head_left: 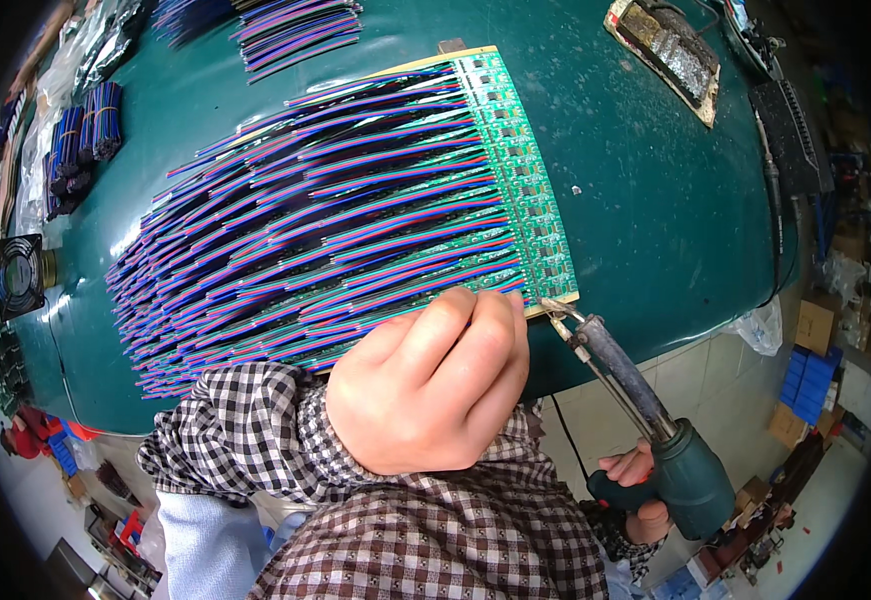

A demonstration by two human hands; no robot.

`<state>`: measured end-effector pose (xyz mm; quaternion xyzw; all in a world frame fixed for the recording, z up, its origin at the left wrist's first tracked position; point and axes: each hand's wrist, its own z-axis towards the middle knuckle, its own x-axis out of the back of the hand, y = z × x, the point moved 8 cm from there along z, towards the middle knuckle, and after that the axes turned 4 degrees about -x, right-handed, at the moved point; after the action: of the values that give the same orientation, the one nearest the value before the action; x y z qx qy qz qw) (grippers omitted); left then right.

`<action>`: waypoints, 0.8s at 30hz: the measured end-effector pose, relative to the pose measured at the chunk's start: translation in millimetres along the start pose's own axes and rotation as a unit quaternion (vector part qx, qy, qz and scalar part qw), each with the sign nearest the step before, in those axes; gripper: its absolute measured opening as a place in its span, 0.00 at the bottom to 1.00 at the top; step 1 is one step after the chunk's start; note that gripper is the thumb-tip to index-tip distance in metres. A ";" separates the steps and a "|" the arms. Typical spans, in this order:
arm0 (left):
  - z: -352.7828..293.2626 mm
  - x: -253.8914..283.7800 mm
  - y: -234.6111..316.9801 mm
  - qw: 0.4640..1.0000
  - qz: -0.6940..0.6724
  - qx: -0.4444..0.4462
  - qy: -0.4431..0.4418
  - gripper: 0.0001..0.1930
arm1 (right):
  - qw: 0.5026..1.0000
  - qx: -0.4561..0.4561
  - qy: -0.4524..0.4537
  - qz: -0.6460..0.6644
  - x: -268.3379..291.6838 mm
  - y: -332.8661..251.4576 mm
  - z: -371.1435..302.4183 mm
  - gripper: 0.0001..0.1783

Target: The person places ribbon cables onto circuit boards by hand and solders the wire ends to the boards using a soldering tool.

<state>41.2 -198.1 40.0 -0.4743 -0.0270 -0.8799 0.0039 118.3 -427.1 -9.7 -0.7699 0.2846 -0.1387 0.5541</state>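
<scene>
A green circuit board panel [527,165] lies on the table, with rows of black, blue, red and green wires [255,225] fanning out leftward from it. My left hand [430,390] is closed at the panel's near right corner, its fingertips pinched around a wire strand there; the ends between them are mostly hidden. In my right hand [630,467] is the dark green handle of a soldering gun [693,480]. Its long metal barrel slants up and left, and the tip meets the panel's near corner close to my left fingertips.
A dark green mat [655,240] covers the table. Loose wires [295,35] lie at the back, and tied wire bundles [85,135] at the left beside a small black fan [20,275]. Far right are a stained metal tray [665,60] and a black box [790,130] with a cable.
</scene>
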 end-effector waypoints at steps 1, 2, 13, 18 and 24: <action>0.3 -0.3 0.7 1.000 -0.001 -0.001 0.002 0.12 | 0.997 0.020 0.069 -0.010 -2.3 -10.5 7.8 0.39; 0.3 -0.6 0.6 1.000 -0.002 -0.002 0.002 0.12 | 0.990 0.039 0.137 -0.020 1.0 -17.9 10.6 0.32; 1.7 0.1 1.4 1.000 0.002 -0.017 0.004 0.10 | 0.992 0.027 0.126 0.006 -0.7 -20.0 12.8 0.30; 0.1 -1.4 0.6 1.000 -0.001 -0.017 0.023 0.12 | 0.998 -0.026 0.051 0.005 7.5 -1.3 1.0 0.49; 1.4 2.9 0.0 0.999 -0.011 -0.012 0.035 0.14 | 0.998 0.033 -0.016 0.045 3.5 -8.8 5.5 0.48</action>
<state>40.7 -197.9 43.3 -0.4432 -0.0215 -0.8961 -0.0106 126.5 -423.0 -3.7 -0.7397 0.3050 -0.1106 0.5896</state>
